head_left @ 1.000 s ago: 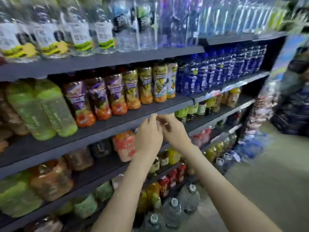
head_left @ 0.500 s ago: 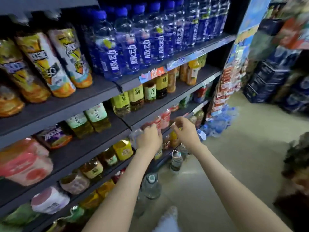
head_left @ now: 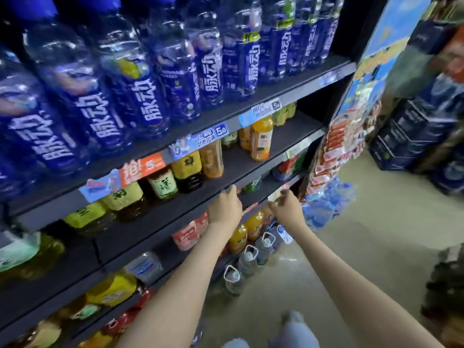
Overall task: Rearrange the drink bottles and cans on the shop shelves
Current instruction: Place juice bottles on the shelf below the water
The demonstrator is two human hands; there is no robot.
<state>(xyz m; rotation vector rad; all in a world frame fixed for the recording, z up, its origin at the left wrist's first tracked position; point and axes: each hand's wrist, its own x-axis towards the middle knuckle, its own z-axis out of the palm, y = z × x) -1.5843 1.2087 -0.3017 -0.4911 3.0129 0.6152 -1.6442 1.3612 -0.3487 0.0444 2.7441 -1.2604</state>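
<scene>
The shelves point(head_left: 238, 159) filled the left of the view, and both hands were out at the front lip of the tier under the tea row. A wall of blue bottles point(head_left: 140, 96) packed the top tier tight. Below it the tea bottles point(head_left: 163, 183) stood forward on the left, with one orange bottle point(head_left: 261, 139) and bare shelf to its right. My read was that this gap wanted filling, so bottles should slide forward upright with labels out, one steadied while the next moved.

The left hand point(head_left: 224, 208) sat against the shelf edge, back turned and fingers hidden, so I could not tell if it gripped anything. The right hand point(head_left: 286, 209) was curled, near it but apart, and blur hid whether it pinched something small. The drinks below the wrists were smeared past reading.
</scene>
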